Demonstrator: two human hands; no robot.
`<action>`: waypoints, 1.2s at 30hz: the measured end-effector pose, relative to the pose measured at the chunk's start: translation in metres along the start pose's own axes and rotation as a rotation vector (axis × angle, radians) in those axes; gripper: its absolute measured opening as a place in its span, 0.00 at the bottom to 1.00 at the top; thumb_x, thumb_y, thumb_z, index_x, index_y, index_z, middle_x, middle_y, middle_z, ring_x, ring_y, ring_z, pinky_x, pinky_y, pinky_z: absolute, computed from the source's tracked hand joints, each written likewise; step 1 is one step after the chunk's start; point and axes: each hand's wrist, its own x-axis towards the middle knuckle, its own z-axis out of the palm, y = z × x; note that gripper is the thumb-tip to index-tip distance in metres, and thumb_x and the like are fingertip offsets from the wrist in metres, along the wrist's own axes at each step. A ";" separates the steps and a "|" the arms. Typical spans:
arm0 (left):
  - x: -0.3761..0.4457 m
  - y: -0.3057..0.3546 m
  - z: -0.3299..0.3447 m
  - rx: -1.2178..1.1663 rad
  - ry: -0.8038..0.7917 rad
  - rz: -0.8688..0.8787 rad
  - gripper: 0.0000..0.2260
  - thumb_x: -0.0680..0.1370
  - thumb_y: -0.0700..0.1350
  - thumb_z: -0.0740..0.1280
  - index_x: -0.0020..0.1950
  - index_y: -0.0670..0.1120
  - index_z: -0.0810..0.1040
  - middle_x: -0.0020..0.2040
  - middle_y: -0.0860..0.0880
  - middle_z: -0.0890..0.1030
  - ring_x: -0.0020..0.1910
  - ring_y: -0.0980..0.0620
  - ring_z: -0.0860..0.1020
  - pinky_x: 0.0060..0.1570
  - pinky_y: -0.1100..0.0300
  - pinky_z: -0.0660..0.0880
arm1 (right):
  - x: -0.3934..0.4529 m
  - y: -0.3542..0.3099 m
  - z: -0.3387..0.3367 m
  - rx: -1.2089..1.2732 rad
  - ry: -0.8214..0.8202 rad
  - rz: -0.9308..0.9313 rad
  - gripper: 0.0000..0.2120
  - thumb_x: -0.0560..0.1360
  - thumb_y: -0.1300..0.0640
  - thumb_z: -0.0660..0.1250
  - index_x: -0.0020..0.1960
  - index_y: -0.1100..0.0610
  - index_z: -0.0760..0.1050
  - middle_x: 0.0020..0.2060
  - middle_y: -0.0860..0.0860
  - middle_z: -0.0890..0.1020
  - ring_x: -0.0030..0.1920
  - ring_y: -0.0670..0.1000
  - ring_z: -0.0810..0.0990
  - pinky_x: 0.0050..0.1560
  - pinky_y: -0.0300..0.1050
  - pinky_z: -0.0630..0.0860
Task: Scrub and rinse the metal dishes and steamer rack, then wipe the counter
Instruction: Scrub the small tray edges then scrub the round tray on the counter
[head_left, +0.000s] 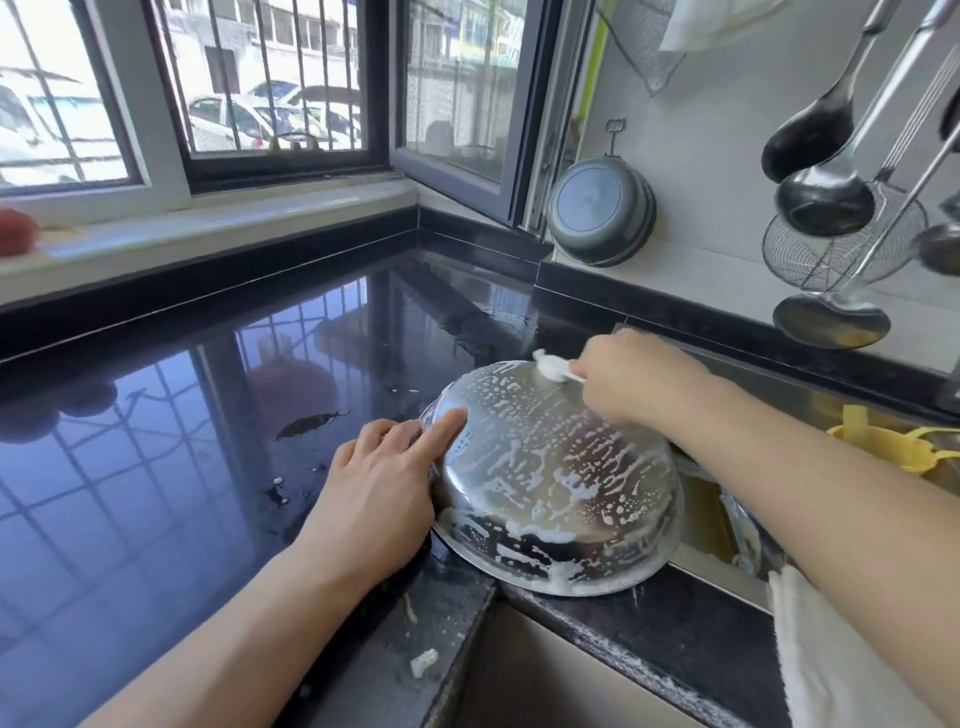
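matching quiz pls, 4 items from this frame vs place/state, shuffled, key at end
1. metal bowl
2. left hand
3. right hand
4. grey pan

a. hangs on the tiled wall
b. upside down, soapy, on the counter edge by the sink
c. grips a white scrubber at the bowl's top
d. steadies the bowl's side, index finger extended

Pairs: 1-b, 2-d, 3-c, 4-a
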 end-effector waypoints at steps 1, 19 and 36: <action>0.000 0.000 -0.001 -0.002 -0.003 0.002 0.36 0.80 0.40 0.57 0.82 0.65 0.48 0.74 0.61 0.69 0.72 0.51 0.61 0.67 0.54 0.60 | 0.004 -0.007 0.001 0.020 -0.013 -0.047 0.18 0.77 0.57 0.58 0.63 0.50 0.78 0.42 0.52 0.74 0.42 0.56 0.77 0.40 0.49 0.74; -0.003 0.005 -0.013 0.006 -0.095 -0.032 0.35 0.78 0.43 0.51 0.83 0.64 0.46 0.72 0.60 0.69 0.73 0.49 0.61 0.70 0.53 0.59 | -0.026 0.049 -0.005 -0.009 -0.033 -0.047 0.21 0.83 0.59 0.54 0.70 0.47 0.77 0.62 0.56 0.79 0.57 0.57 0.77 0.52 0.49 0.77; -0.002 0.012 -0.016 -0.035 -0.073 -0.025 0.35 0.81 0.37 0.57 0.83 0.61 0.53 0.77 0.55 0.70 0.77 0.49 0.63 0.71 0.56 0.61 | -0.002 0.061 0.019 0.045 0.018 -0.070 0.21 0.81 0.54 0.57 0.71 0.40 0.74 0.58 0.56 0.80 0.52 0.59 0.79 0.43 0.50 0.74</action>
